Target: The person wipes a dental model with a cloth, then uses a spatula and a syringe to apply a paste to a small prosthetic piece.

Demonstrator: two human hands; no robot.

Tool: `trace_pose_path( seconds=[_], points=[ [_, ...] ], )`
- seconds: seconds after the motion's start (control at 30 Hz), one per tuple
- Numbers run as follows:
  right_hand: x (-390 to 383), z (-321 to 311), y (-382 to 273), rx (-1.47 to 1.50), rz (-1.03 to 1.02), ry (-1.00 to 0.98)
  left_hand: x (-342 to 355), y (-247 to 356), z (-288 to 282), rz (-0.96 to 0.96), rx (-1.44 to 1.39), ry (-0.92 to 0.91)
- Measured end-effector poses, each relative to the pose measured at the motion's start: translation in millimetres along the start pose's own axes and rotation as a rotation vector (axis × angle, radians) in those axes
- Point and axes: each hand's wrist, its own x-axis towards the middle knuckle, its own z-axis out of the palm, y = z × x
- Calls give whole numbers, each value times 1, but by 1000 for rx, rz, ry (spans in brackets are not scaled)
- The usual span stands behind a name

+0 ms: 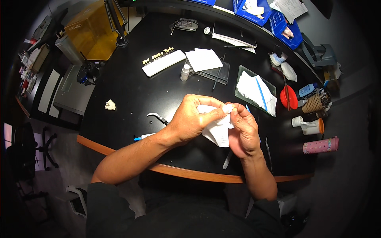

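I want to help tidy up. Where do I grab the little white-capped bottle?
Probably around the body of the little bottle, below its cap, coming from the near side. It looks upright and slim, with a dark slab close on its right and a white block behind to the left.

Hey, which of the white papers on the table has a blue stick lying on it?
The paper on the flat tray beyond the right hand: a slim blue stick crosses it; the other papers have none.
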Motion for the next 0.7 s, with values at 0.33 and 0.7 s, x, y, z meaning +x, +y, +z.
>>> trace_pose_path(
  seconds=[0.33, 0.7],
  points=[
    [-2, 1, 0, 48, 28, -52, 0, 0, -1, -39, -40, -33],
    [-3, -2, 2, -16, 23, 22, -1, -3, 8, 280, 273, 106]
  ],
)
